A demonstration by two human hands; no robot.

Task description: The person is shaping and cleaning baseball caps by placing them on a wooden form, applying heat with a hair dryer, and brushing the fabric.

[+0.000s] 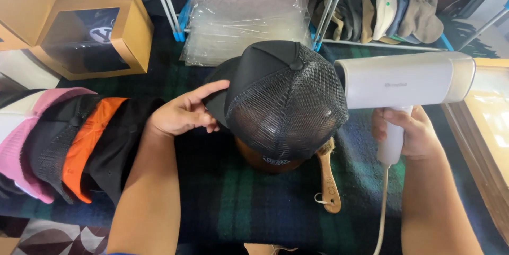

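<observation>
Cap (283, 96) hides its stand | steamer (405, 80) nozzle hidden | brush (327, 173) half-covered

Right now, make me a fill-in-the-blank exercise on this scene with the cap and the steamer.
1. The right hand holds a white ____ by its handle.
2. The left hand touches the black ____ on its stand.
3. A wooden ____ lies on the plaid cloth beside the stand.

Missing words: steamer; cap; brush.
</observation>
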